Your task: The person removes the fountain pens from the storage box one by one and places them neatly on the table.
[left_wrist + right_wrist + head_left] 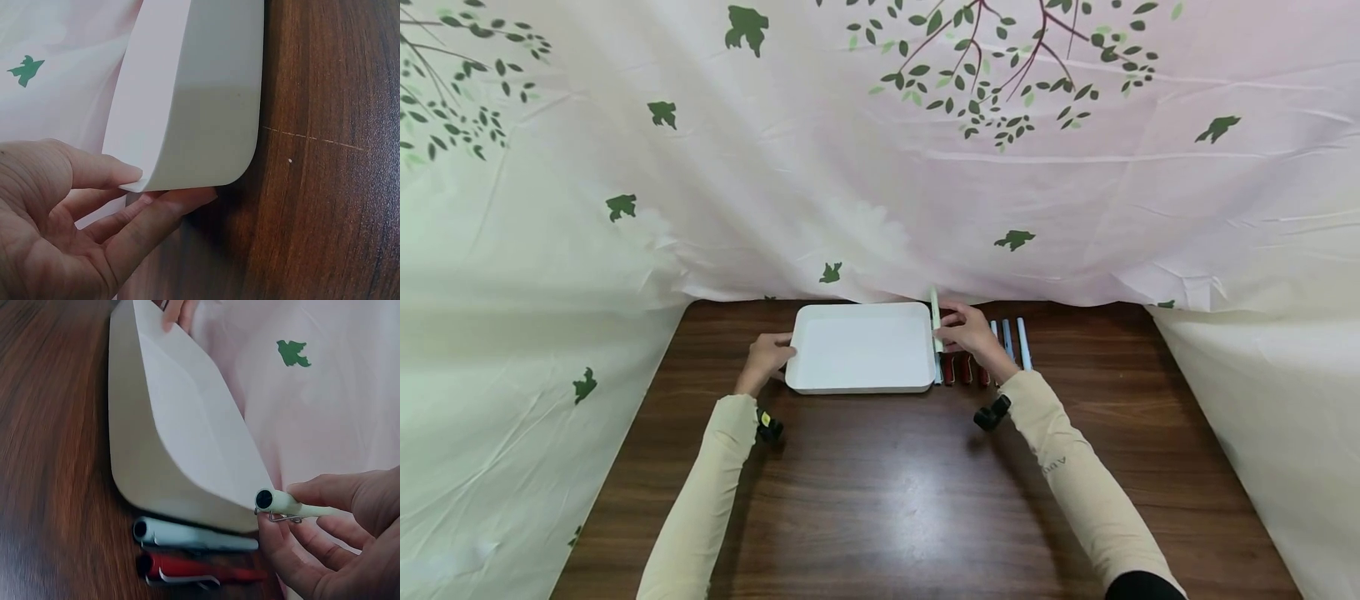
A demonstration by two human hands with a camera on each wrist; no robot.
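Note:
A white rectangular tray (862, 348) sits at the far side of the table. My left hand (763, 360) grips its left end, thumb on the rim and fingers beneath the edge in the left wrist view. Just off the tray's right end, my right hand (972, 333) pinches a pale green pen (284, 503) between thumb and fingers. Its dark round cap end and wire clip face the right wrist camera. Below the held pen, a light blue pen (194, 536) and a red pen (203, 572) lie side by side along the tray's wall.
Several red pens (950, 371) lie in a row right of the tray, partly behind my right hand. Blue pens (1024, 340) lie further right. A white curtain (880, 208) with leaf and bird prints hangs at the table's (865, 500) back edge.

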